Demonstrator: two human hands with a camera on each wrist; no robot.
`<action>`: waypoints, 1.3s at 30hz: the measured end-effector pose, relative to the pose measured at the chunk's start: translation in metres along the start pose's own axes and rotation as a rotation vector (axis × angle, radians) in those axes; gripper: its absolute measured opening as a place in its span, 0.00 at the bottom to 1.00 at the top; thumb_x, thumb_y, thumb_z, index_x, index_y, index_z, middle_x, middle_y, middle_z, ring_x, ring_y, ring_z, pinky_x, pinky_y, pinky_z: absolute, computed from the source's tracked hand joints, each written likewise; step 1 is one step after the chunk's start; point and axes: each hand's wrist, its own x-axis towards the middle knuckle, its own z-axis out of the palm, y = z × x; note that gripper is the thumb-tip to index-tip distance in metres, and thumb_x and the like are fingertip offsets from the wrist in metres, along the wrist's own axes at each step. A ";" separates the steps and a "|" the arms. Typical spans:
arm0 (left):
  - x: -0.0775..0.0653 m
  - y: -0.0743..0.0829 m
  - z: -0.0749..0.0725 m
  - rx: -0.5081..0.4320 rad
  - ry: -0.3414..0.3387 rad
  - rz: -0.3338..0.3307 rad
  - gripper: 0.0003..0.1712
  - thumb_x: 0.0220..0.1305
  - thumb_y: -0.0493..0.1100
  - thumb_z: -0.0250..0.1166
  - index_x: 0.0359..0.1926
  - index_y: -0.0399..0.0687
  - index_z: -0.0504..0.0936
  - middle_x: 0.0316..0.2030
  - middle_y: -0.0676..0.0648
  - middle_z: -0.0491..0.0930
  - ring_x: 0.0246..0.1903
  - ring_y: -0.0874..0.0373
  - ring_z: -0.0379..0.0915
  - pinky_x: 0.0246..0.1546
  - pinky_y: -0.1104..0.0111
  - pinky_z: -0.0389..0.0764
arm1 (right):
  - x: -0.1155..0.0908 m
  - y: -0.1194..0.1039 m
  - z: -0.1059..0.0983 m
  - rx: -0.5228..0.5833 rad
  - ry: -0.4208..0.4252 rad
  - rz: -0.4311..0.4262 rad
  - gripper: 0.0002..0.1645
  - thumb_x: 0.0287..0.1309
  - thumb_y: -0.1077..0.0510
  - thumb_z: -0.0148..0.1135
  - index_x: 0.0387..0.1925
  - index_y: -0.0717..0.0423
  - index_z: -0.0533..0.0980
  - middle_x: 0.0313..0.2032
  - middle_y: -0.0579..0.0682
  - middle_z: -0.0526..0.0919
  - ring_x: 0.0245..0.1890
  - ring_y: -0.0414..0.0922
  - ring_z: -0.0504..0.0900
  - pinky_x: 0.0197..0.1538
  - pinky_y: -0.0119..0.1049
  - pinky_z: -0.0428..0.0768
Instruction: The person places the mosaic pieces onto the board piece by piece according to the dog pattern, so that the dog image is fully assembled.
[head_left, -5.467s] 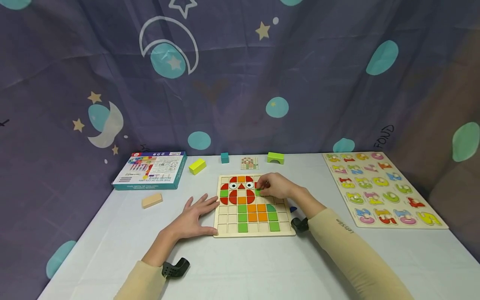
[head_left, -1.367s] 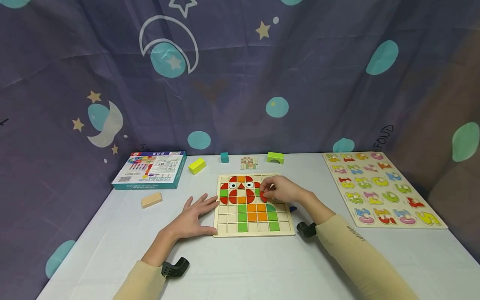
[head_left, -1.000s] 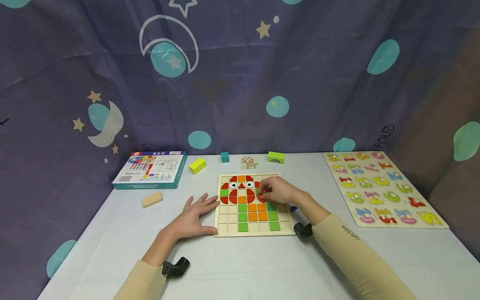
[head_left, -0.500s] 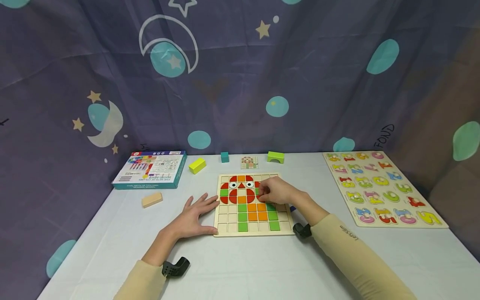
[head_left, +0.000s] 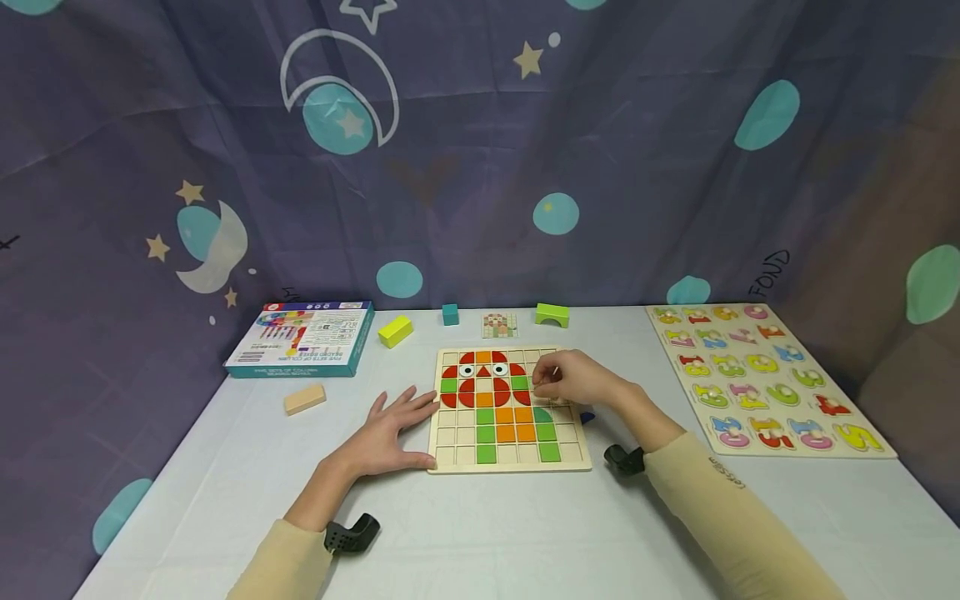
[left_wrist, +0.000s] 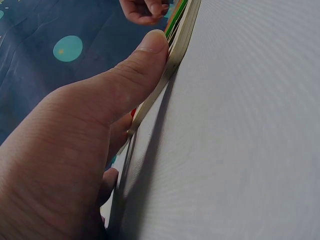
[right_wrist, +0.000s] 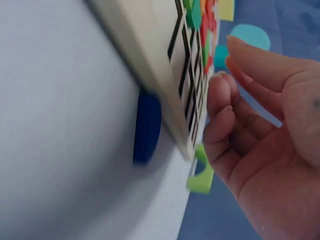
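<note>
A wooden grid board point(head_left: 454, 437) lies mid-table, with red, orange and green tiles and two round eye tiles in its cells. My left hand point(head_left: 386, 437) rests at the board's left side, fingers spread; its thumb point(left_wrist: 150, 45) touches the board's edge in the left wrist view. Over the right part of the board is my right hand point(head_left: 576, 379), fingers loosely bent and nothing between them in the right wrist view. Just left of its fingertips, a red quarter-round tile point(head_left: 522, 399) lies in a cell below a green square tile point(head_left: 519, 383). A dark blue piece point(right_wrist: 147, 127) leans by the board's right edge.
Behind the board are a small picture card point(head_left: 499, 325), a teal cube point(head_left: 450, 315), a green arch block point(head_left: 552, 315) and a yellow block point(head_left: 395, 332). A box point(head_left: 300, 342) and wooden block point(head_left: 304, 399) lie left; a number puzzle point(head_left: 765, 383) lies right.
My right hand first placed the green square, then brought the red quarter-round tile to the cell below it and let go, drawing back to the right. The left hand has stayed put.
</note>
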 end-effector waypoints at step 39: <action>-0.001 0.002 0.000 -0.014 0.010 0.005 0.55 0.50 0.66 0.76 0.74 0.47 0.69 0.75 0.49 0.61 0.77 0.45 0.41 0.71 0.40 0.31 | -0.064 0.039 -0.013 -0.058 -0.055 -0.067 0.08 0.56 0.66 0.73 0.36 0.55 0.81 0.29 0.43 0.77 0.31 0.41 0.74 0.35 0.33 0.77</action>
